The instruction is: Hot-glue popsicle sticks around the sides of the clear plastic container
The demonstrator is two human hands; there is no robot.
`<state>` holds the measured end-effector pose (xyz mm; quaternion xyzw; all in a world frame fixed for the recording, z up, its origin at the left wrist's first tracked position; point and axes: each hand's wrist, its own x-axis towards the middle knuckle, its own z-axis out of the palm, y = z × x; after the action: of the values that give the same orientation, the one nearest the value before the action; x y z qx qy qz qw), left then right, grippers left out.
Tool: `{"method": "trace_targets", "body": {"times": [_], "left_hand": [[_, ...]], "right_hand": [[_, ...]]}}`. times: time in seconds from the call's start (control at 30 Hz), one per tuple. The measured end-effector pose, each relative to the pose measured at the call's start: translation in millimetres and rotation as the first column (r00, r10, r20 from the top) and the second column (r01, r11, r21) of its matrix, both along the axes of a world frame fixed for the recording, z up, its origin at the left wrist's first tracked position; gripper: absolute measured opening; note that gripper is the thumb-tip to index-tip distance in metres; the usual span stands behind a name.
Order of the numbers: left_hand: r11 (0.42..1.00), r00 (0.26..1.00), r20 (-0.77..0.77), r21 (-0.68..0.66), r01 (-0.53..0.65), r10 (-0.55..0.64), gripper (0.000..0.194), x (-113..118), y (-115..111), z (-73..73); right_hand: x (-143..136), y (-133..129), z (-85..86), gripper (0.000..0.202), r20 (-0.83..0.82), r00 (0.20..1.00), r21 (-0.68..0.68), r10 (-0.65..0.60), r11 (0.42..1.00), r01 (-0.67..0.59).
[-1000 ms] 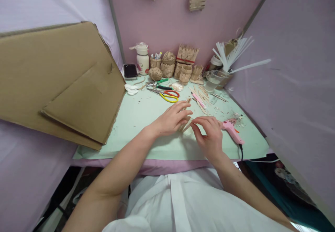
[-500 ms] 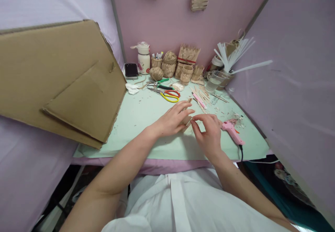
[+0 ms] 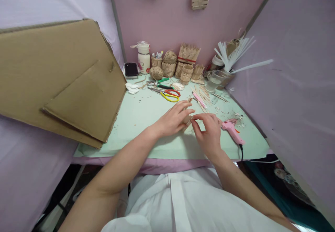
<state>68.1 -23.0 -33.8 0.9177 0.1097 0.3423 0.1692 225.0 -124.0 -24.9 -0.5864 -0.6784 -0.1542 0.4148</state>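
Small wooden piece [image 3: 187,120] between two hands

It sits under the left hand's [image 3: 172,121] spread fingers, at the right hand's [image 3: 208,130] pinched fingertips. The left hand steadies it; the right closes narrowly on its edge. Fingers cover most of the piece, so its shape is unclear.

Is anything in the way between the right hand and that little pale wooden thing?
Nothing visible is. The bare right hand pinches right at the edge of the small pale wooden piece, and the bare left hand holds it too.
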Motion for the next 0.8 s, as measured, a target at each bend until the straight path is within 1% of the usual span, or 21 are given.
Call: {"method": "trace_targets", "body": {"times": [0.13, 0.37, 0.5, 0.8], "left_hand": [[1.0, 1.0, 0.0, -0.001, -0.002, 0.002, 0.049, 0.2, 0.2, -0.2], [1.0, 1.0, 0.0, 0.027, -0.007, 0.007, 0.049, 0.1, 0.2, 0.1], [1.0, 1.0, 0.008, 0.013, 0.0, 0.0, 0.048, 0.2, 0.0, 0.2], [1.0, 1.0, 0.009, 0.025, 0.001, -0.001, 0.049, 0.3, -0.7, 0.5]], "right_hand": [[1.3, 0.4, -1.1, 0.003, -0.012, 1.0, -0.006, 0.006, 1.0, -0.006], [2.8, 1.3, -1.3, 0.003, 0.023, 1.0, 0.01, 0.014, 1.0, -0.014], [3.0, 1.8, -1.8, 0.006, 0.032, 0.999, 0.021, 0.023, 1.0, -0.024], [4.3, 2.0, -3.6, 0.006, 0.015, 0.999, 0.016, 0.034, 0.999, -0.034]]}}
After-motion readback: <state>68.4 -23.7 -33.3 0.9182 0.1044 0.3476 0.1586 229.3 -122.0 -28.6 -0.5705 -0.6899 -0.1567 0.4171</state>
